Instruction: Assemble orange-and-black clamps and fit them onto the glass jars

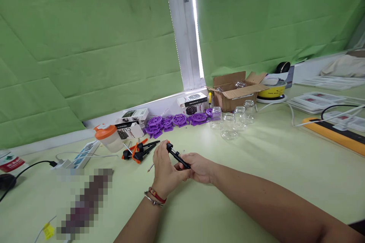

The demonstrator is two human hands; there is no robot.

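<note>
Between both hands I hold a slim black device (177,155) with a rounded black head, a bit of orange at its upper end and a thin metal rod along it. My left hand (166,171) grips it from the left, fingers curled over its upper part. Around its lower end my right hand (199,167) is closed, its fingers partly hidden. Left of my left hand lie several black and orange pieces (139,151) that look like the same kind. A thin metal shaft (150,167) shows on the table beside my left hand.
Purple spoked plastic frames (179,120) and printed boxes (131,129) line the back. Glass jars (229,127) stand before an open cardboard box (235,98). At left are an orange-lidded bottle (108,136) and a power strip (85,155); an orange-and-black bar (336,136) lies right.
</note>
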